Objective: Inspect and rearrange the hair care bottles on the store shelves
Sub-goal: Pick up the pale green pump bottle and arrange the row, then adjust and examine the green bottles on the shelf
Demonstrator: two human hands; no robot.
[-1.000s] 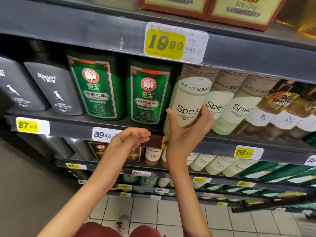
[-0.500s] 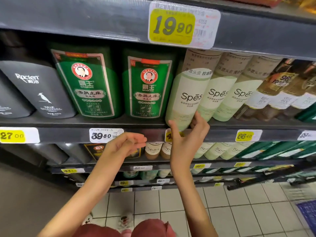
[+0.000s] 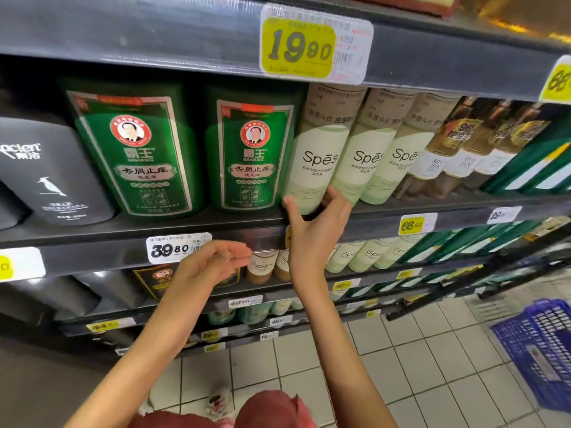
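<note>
Fingers [image 3: 335, 196] of the right hand [image 3: 315, 236] are curled against the right side of the base of a pale green cylindrical Spēs shampoo bottle with a beige upper section [image 3: 318, 162]. The thumb presses the same base from the left, so the hand pinches the bottle at its foot. The palm hangs below, in front of the shelf lip.

The bottle is at the front of the dark grey metal shelf [image 3: 216, 225]. It is the leftmost of a row of three, touching the two matching Spēs bottles [image 3: 369, 162] on its right. Whether its base sits fully on the shelf cannot be told, as the hand covers it.

Just to its left stand two dark green Bawang bottles with red-ringed portrait labels [image 3: 253, 156], and beyond them a matt grey bottle with a white bird mark [image 3: 46, 177]. To the right of the Spēs row are amber bottles with white labels [image 3: 454, 156].

The left hand [image 3: 213, 265] is loosely curled, fingertips drawn together near the thumb, holding nothing. It hovers in front of the shelf lip beside the white 39.80 price tag [image 3: 177, 247].

A yellow 19.90 price tag [image 3: 298, 46] is fixed to the shelf above. A blue plastic basket [image 3: 537, 347] stands on the pale tiled floor [image 3: 432, 372] at lower right
</note>
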